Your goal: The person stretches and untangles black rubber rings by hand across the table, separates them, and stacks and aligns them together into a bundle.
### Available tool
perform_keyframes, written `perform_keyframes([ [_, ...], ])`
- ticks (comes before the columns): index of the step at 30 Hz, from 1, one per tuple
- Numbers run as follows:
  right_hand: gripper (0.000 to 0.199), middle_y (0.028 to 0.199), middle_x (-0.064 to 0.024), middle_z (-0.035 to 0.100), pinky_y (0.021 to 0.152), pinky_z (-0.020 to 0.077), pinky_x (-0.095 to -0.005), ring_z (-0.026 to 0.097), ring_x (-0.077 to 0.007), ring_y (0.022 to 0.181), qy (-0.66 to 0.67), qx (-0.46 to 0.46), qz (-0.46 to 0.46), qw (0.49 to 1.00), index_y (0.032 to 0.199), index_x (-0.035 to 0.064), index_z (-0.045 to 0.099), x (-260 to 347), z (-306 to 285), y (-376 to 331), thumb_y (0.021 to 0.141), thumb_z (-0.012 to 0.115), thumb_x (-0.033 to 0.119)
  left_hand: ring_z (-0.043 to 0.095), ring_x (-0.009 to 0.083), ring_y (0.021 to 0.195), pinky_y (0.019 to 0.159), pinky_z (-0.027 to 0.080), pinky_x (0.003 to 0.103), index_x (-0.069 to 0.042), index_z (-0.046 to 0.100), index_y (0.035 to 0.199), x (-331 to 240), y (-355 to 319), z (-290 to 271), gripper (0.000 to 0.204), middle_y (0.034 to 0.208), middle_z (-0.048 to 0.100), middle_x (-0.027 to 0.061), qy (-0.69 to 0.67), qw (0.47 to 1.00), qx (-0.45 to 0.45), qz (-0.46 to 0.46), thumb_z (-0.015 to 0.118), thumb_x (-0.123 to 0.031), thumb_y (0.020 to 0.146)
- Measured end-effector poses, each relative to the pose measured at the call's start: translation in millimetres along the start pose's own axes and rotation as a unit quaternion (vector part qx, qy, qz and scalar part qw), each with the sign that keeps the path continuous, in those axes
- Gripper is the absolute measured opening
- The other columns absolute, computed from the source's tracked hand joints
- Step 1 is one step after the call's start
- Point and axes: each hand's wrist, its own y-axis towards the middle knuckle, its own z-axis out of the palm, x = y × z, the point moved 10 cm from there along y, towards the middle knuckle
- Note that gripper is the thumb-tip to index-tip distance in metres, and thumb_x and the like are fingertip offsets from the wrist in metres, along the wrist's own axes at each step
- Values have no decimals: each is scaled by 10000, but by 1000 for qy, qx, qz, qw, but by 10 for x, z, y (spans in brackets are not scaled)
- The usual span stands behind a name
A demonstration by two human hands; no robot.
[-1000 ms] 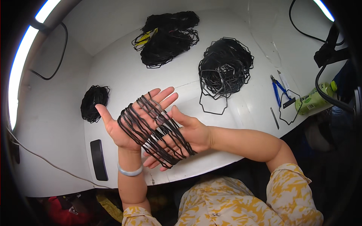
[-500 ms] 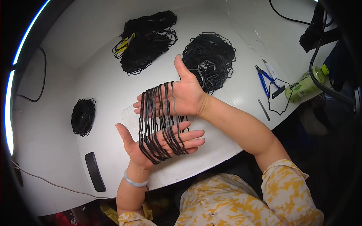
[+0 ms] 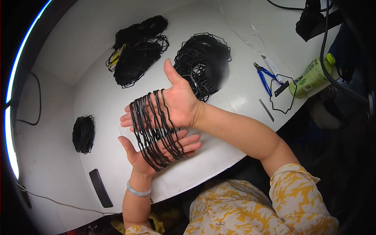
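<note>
A white tube light (image 3: 11,149) glares at the left rim, blown out and fringed with blue, its straight form bowed by the fisheye lens. Bright, diffuse light spreads over the white tabletop (image 3: 103,103), whose front edge curves. Small glints mark the clear plastic strip (image 3: 255,38). A smudged blur veils the right side of the large black heap (image 3: 201,45). The corners sink into black, and the lower right lies dim.
</note>
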Motion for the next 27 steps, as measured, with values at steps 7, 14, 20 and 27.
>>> perform_keyframes([
  [7,1310,1407,-440,237,1137,211,-543,243,-528,1354,49,25,-1,998,1356,-238,205,-77,218,-60,700,411,877,438,252,1286,1079,352,422,-24,302,1441,-439,-215,-641,1049,1386,458,101,35,954,-228,191,412,-820,766],
  [14,1291,1389,-382,345,1122,252,-546,322,-498,1330,53,48,57,996,1353,-217,259,-361,314,-73,687,445,874,499,92,1172,1022,429,291,7,336,1398,-843,-280,-93,884,1311,504,-13,-97,942,212,242,420,-702,877],
  [20,1162,1265,-303,519,1044,379,-528,481,-453,1223,1,49,142,989,1270,-159,435,-804,226,-157,728,392,869,174,388,1422,1142,227,474,123,145,1446,-925,-322,-263,1273,1528,137,294,4,965,-172,199,227,-919,719],
  [27,1142,1332,-344,452,1097,306,-533,404,-496,1281,32,52,236,970,1303,-127,438,-1162,93,-205,741,368,865,91,497,1412,1129,139,593,165,109,1429,-1156,-503,-99,1308,1490,66,395,39,953,-139,266,252,-918,709],
])
